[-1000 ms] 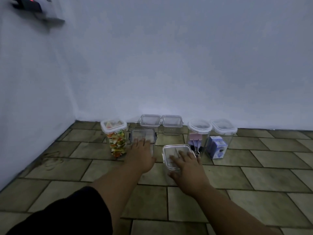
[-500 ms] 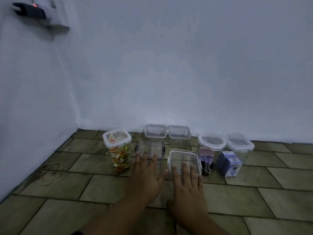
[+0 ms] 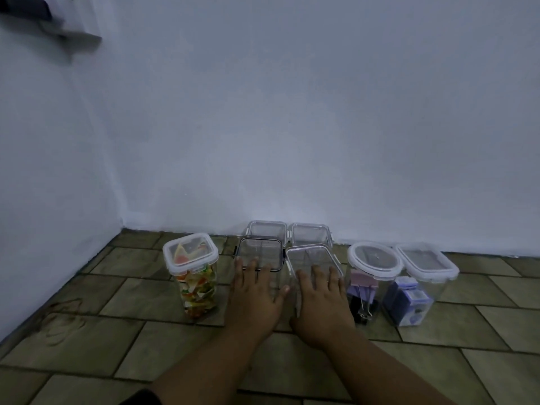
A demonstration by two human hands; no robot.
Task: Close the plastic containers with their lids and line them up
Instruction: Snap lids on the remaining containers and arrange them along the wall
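Several clear plastic containers stand on the tiled floor near the wall. My left hand [image 3: 253,293] lies flat, fingers spread, against the near side of a dark-rimmed clear container [image 3: 260,250]. My right hand [image 3: 321,299] lies flat on the front of a clear-lidded container [image 3: 310,255] beside it. To the left stands a lidded jar of colourful pieces [image 3: 191,273]. On the right are a round-lidded jar with binder clips [image 3: 371,276] and a lidded jar holding a purple box [image 3: 420,282]. Two more lidded containers, one [image 3: 266,229] and the other [image 3: 310,232], sit behind by the wall.
White walls meet in a corner at the left [image 3: 122,217]. A dark device on a wall fitting [image 3: 43,16] hangs at the upper left. The brown tiled floor [image 3: 292,372] stretches toward me, with a scuff mark [image 3: 62,317] at the left.
Both hands drew back toward me and now lie side by side on the fronts of the two middle containers. The right-hand container now stands level with its neighbours. The camera tilted up.
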